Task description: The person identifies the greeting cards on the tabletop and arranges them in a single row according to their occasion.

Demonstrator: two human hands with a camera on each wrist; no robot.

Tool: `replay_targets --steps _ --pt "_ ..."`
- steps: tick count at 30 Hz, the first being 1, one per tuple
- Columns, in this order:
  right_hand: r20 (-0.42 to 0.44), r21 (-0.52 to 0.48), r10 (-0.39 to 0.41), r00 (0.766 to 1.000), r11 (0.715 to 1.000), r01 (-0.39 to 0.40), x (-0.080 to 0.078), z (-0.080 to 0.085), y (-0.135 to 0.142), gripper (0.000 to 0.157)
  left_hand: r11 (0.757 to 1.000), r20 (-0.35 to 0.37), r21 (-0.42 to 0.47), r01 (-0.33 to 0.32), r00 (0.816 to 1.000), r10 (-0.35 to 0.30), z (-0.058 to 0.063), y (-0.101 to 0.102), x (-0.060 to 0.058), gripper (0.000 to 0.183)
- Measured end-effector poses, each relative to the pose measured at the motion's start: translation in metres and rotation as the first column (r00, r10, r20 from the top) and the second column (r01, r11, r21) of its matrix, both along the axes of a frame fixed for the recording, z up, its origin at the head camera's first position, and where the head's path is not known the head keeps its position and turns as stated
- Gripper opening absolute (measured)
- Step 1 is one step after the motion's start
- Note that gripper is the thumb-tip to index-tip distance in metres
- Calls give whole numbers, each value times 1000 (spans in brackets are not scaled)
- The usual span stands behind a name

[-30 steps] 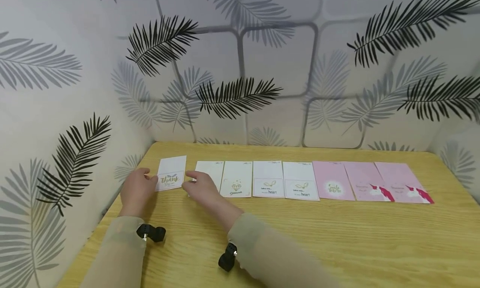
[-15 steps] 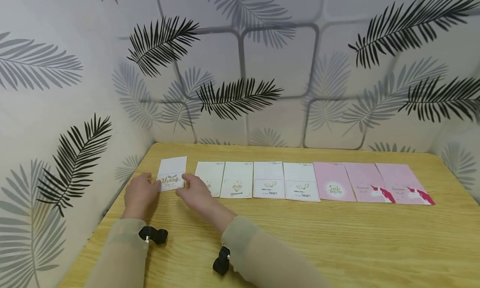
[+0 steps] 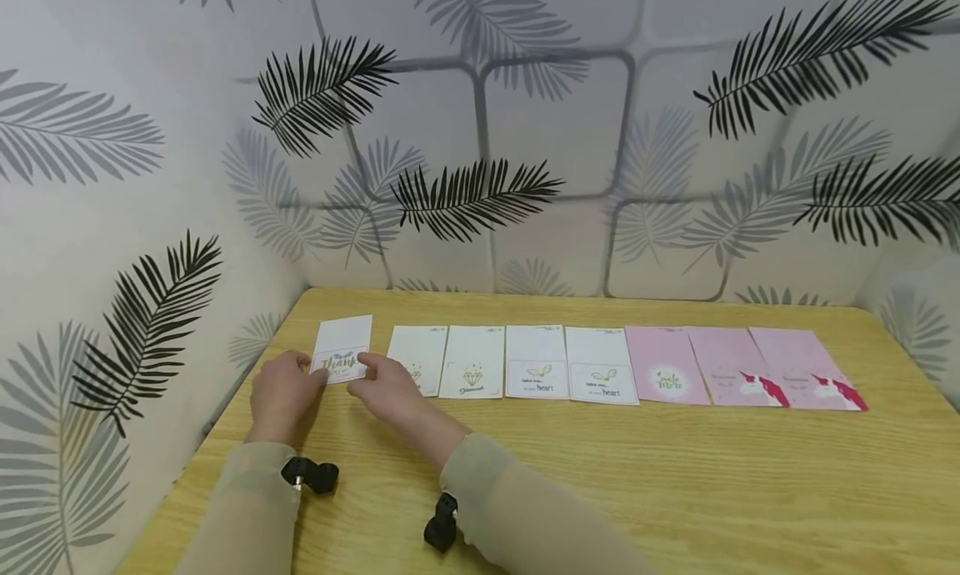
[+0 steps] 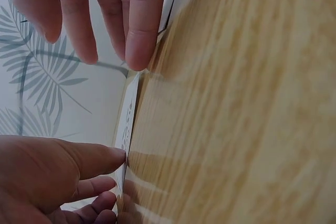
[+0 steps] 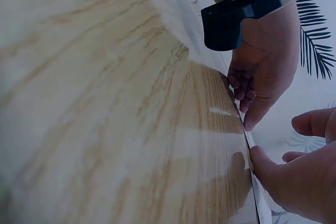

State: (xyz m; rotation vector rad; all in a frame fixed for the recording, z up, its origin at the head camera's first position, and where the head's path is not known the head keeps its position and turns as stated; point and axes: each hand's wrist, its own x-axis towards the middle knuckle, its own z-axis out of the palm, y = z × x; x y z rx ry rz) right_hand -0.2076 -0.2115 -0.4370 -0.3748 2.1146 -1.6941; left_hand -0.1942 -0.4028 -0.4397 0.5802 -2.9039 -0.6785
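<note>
At the left end of a row of cards lies a white greeting card with gold "Thank you" lettering, slightly turned from its neighbours. My left hand is at its lower left corner, the thumb overlapping the printed face and the fingers bent at the left edge. On the other side, my right hand touches the right edge, index finger and thumb extended and the rest hidden from the head view. In the left wrist view the card shows as a thin sliver flat on the wood between both hands.
To the right lie two diamond cards, the nearer one partly behind my right hand. Beyond them come two winged-heart cards, a pink "Smile More" card and two pink unicorn cards. A leaf-patterned wall borders the wooden table.
Both hands have closed in on the thank-you card. The left thumb has come onto its lower left corner, and the right hand has moved left off the nearer diamond card to its right edge.
</note>
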Motion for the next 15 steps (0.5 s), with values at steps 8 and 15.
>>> replay_targets --steps 8,15 --pt "50 -81 -17 999 996 21 1 0 1 58 999 -13 32 -17 1000 17 -3 1 0 51" --pt "95 -228 -34 995 972 55 -1 -3 1 62 999 -12 32 -5 1000 6 -5 -1 -1 50"
